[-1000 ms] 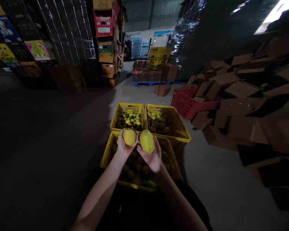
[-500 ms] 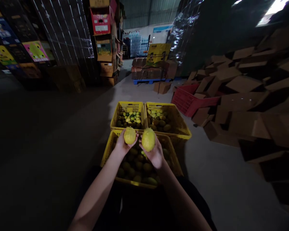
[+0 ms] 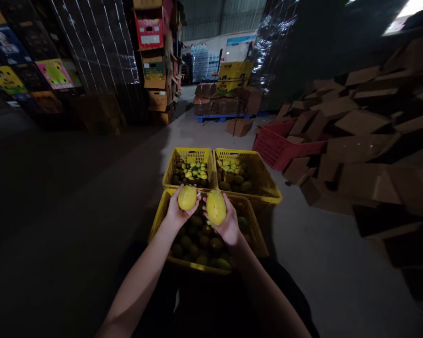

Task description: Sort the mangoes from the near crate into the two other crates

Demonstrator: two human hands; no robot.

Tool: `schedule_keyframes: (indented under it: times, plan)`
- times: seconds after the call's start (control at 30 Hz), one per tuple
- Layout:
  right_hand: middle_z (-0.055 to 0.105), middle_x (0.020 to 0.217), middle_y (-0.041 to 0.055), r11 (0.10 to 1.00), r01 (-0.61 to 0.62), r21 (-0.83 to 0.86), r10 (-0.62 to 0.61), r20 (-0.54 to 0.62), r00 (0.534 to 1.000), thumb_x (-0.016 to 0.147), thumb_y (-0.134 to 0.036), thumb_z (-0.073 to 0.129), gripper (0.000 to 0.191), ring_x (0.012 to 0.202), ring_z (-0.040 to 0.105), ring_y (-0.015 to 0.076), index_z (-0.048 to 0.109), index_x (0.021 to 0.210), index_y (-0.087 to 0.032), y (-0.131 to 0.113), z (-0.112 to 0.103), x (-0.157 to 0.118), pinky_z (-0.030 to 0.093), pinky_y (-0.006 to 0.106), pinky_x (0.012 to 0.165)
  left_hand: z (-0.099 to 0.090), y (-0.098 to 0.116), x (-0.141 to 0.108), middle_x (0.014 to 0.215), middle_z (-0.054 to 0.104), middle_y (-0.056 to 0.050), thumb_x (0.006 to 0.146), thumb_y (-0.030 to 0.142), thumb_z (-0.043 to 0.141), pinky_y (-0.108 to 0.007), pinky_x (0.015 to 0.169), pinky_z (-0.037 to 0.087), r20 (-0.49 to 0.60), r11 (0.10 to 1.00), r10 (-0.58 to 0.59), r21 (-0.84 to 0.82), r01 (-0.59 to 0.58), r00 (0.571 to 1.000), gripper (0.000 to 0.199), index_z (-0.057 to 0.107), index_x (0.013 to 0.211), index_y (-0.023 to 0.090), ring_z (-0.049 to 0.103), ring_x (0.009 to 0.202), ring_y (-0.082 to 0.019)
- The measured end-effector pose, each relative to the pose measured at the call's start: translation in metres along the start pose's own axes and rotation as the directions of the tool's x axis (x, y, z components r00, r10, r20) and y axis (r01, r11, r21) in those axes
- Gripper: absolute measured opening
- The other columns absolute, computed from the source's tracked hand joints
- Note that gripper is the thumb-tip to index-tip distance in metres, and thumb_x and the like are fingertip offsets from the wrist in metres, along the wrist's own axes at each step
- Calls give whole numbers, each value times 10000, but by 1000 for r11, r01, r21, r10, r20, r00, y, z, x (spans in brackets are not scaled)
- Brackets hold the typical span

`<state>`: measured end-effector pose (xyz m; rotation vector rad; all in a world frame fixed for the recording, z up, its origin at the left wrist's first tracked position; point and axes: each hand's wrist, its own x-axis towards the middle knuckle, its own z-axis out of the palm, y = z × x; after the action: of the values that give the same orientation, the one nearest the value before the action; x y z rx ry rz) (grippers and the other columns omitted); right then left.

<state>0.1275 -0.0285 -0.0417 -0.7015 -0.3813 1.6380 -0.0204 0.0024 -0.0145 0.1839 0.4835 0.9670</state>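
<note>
Cradled in my left hand [image 3: 176,211] is a smooth yellow rounded fruit [image 3: 187,197], its exact kind unclear. A larger, longer yellow oval fruit [image 3: 216,207] lies in my right hand [image 3: 231,226], with small dark marks on its skin. Both hands are curled around their fruit, side by side and slightly apart. Below them stands the near yellow crate [image 3: 257,232], holding many dim green and yellowish fruits [image 3: 200,244]. Behind it, the back left crate [image 3: 167,171] contains smaller yellow-green fruits [image 3: 195,171], and the back right crate [image 3: 264,180] contains more fruits [image 3: 238,179].
A heap of cardboard boxes [image 3: 363,145] and a red crate [image 3: 277,148] lie to the right. Farther back are a blue pallet [image 3: 215,119] loaded with boxes and a tall box stack [image 3: 157,70]. Dark grey floor [image 3: 91,197] extends to the left.
The right hand's fruit has turned, showing dark marks on its face. The left hand's fruit has shifted slightly left. Both hands keep their hold, and the view has moved slightly.
</note>
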Motion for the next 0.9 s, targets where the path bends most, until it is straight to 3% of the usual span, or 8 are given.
schedule_keyframes:
  times: [0.17, 0.3, 0.4, 0.53, 0.7, 0.8, 0.9]
  plan:
    - [700, 713, 47, 996, 74, -49, -64, 179, 982, 776, -476, 561, 314, 597, 654, 195, 655, 873, -192, 5, -6, 1, 544, 322, 564, 1, -2, -7, 702, 658, -59, 867, 325, 464, -245, 489, 518, 66, 996, 11, 91, -17, 998, 258, 632, 848, 129, 636, 566, -159]
    - [681, 693, 51, 985, 119, -127, -63, 375, 925, 678, -489, 635, 361, 571, 629, 189, 643, 864, -180, 3, -9, 0, 515, 309, 499, -1, -1, -15, 655, 632, -79, 828, 339, 481, -255, 430, 493, 139, 981, -17, 192, -10, 990, 271, 611, 759, 112, 609, 516, -172]
    - [678, 690, 56, 986, 110, -123, -45, 441, 897, 668, -528, 642, 413, 507, 604, 170, 654, 854, -159, 0, -5, -2, 480, 281, 435, -1, -1, -19, 668, 636, -67, 815, 334, 505, -239, 433, 493, 127, 988, -44, 149, 25, 991, 244, 612, 779, 118, 607, 528, -161]
    - [701, 758, 31, 999, 9, -43, 4, 291, 957, 782, -537, 547, 411, 547, 636, 169, 625, 1044, -231, 0, 3, -3, 493, 267, 444, -3, -3, -17, 735, 663, -64, 859, 363, 467, -231, 543, 538, -41, 999, -47, -23, 46, 998, 289, 618, 907, 121, 640, 624, -147]
    - [721, 816, 24, 992, -100, 77, 89, 137, 987, 889, -452, 401, 359, 591, 664, 164, 582, 1121, -247, 6, 5, 3, 530, 276, 488, -13, -6, -6, 818, 675, -99, 880, 370, 440, -263, 657, 562, -190, 994, 51, -82, -68, 980, 346, 584, 1044, 101, 660, 752, -174]
    - [725, 828, 54, 983, -116, 145, 103, 98, 990, 902, -408, 370, 343, 608, 670, 172, 594, 1065, -205, 9, 1, 9, 530, 271, 493, -18, -4, -4, 808, 674, -77, 872, 366, 474, -238, 646, 554, -224, 996, 80, -30, -89, 971, 338, 568, 1074, 112, 654, 740, -155]
    - [716, 818, 70, 977, -77, 197, 70, 47, 996, 899, -395, 361, 337, 605, 663, 173, 592, 1021, -183, 9, -8, 16, 507, 252, 460, -21, -5, -7, 762, 669, -53, 855, 387, 500, -172, 508, 496, -212, 975, 4, 219, 43, 977, 325, 588, 1039, 134, 629, 617, -120]
